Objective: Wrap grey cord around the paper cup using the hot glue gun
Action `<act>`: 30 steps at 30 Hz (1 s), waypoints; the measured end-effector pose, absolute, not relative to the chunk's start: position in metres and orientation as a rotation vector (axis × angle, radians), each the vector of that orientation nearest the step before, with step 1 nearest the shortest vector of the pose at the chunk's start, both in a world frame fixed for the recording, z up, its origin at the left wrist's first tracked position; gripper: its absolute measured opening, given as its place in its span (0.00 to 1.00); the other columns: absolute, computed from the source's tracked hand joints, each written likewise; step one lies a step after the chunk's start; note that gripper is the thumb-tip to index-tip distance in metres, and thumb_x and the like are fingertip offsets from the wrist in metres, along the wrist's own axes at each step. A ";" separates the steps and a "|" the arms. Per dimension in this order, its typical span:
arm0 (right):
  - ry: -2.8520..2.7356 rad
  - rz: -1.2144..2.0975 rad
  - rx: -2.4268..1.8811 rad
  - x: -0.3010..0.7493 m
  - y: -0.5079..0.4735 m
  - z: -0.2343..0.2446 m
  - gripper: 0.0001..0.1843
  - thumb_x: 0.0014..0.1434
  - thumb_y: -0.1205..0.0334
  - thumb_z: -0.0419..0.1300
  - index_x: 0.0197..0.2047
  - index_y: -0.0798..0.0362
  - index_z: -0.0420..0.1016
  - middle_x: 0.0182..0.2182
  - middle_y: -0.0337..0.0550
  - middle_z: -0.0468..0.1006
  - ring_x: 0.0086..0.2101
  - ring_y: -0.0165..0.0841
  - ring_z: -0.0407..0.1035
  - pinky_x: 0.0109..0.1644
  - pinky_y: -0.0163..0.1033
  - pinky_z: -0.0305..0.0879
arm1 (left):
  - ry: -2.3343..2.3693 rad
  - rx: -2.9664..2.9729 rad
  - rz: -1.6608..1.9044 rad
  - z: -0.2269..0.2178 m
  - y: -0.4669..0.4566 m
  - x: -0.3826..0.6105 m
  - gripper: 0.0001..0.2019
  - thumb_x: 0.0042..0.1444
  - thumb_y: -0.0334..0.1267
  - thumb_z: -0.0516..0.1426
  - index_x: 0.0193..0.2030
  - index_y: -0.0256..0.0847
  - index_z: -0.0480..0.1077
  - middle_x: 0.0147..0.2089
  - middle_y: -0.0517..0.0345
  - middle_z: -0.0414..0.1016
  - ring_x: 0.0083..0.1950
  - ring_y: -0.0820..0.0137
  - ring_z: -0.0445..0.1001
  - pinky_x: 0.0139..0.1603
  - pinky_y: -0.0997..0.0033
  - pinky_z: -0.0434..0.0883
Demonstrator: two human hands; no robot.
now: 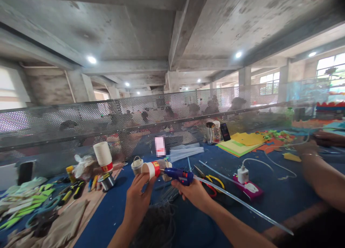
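Observation:
My left hand (140, 190) grips a paper cup (151, 169), white with a red band, tipped on its side above the blue table. In my right hand (192, 191) is a blue glue gun (179, 175), its nozzle pointing left at the cup's red end. Whether the nozzle touches the cup I cannot tell. A long clear glue stick (242, 203) trails from the gun's back toward the lower right. Just behind the held cup stands a small pale cup with a handle (137, 165). Another pale cup, partly hidden, is behind the gun's nozzle.
A stack of paper cups (102, 155) stands left by a metal cup (107, 181). Yellow-handled pliers (215, 181), a purple power strip (252, 190) and a white charger (243, 175) lie right. Behind are glue sticks (185, 152) and coloured sheets (239, 145). Another person's arm (314, 169) reaches in right.

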State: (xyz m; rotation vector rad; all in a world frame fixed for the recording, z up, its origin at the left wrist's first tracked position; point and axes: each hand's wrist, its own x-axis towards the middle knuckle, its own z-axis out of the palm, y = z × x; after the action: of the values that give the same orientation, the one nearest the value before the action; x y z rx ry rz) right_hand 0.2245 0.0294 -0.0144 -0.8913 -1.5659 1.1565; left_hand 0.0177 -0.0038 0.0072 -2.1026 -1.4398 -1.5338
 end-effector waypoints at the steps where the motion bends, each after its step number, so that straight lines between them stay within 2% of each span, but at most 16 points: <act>1: -1.565 1.155 -0.892 0.224 0.030 -0.015 0.21 0.54 0.43 0.64 0.33 0.55 0.77 0.18 0.32 0.65 0.17 0.24 0.58 0.19 0.30 0.56 | -1.440 -2.104 -1.539 0.007 -0.004 0.017 0.09 0.64 0.41 0.54 0.40 0.42 0.74 0.41 0.53 0.76 0.44 0.63 0.72 0.46 0.69 0.68; 16: -1.564 1.153 -0.937 0.223 0.030 -0.016 0.20 0.53 0.44 0.65 0.31 0.55 0.77 0.17 0.33 0.66 0.16 0.24 0.59 0.19 0.31 0.56 | -1.454 -2.125 -1.581 0.006 -0.003 0.015 0.10 0.64 0.41 0.54 0.44 0.41 0.75 0.41 0.53 0.76 0.44 0.63 0.72 0.47 0.68 0.68; 25: -1.600 1.117 -0.965 0.222 0.036 -0.026 0.22 0.53 0.42 0.64 0.29 0.55 0.74 0.17 0.33 0.67 0.16 0.25 0.60 0.20 0.31 0.58 | -1.494 -2.089 -1.568 0.003 -0.001 0.011 0.10 0.64 0.42 0.54 0.38 0.41 0.74 0.39 0.54 0.75 0.41 0.65 0.72 0.44 0.69 0.68; 30: -1.593 1.108 -0.979 0.222 0.037 -0.029 0.21 0.53 0.42 0.65 0.29 0.55 0.73 0.17 0.33 0.67 0.16 0.25 0.60 0.20 0.31 0.57 | -1.496 -2.093 -1.628 0.004 -0.002 0.013 0.12 0.63 0.44 0.55 0.42 0.41 0.76 0.43 0.52 0.77 0.45 0.63 0.74 0.48 0.68 0.68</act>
State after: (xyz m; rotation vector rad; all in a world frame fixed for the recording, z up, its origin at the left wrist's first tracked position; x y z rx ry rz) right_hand 0.2221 0.0367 -0.0288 -0.9794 -1.5934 1.1079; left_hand 0.0126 -0.0019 0.0042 -2.0925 -1.4956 -1.6279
